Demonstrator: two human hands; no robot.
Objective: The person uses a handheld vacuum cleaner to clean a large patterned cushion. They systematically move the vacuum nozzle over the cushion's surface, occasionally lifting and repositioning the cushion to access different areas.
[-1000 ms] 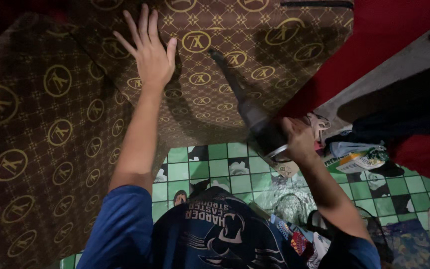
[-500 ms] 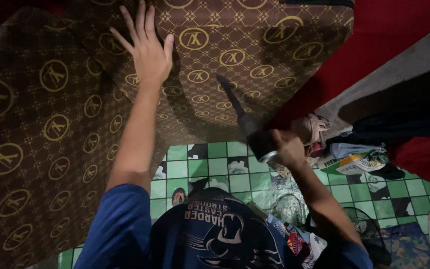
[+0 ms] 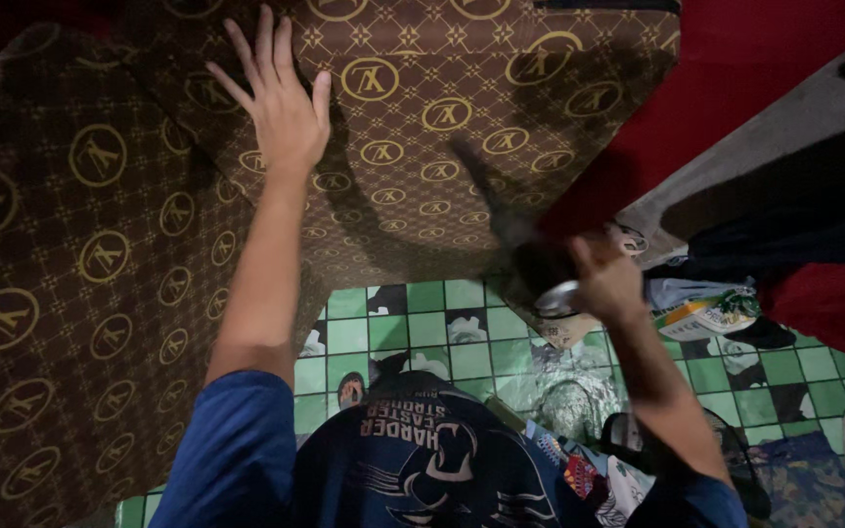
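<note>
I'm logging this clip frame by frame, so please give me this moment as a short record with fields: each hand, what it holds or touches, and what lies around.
left hand: left hand flat, fingers spread, pressed on the brown patterned sheet
right hand: right hand closed around a dark tool with a silver ring, blurred
tool tip: points at the sheet; contact cannot be told
sheet: brown with gold round marks, fills the left and top of the view
floor: green tiled floor below
right side: red surface; a small pack on the floor
</note>
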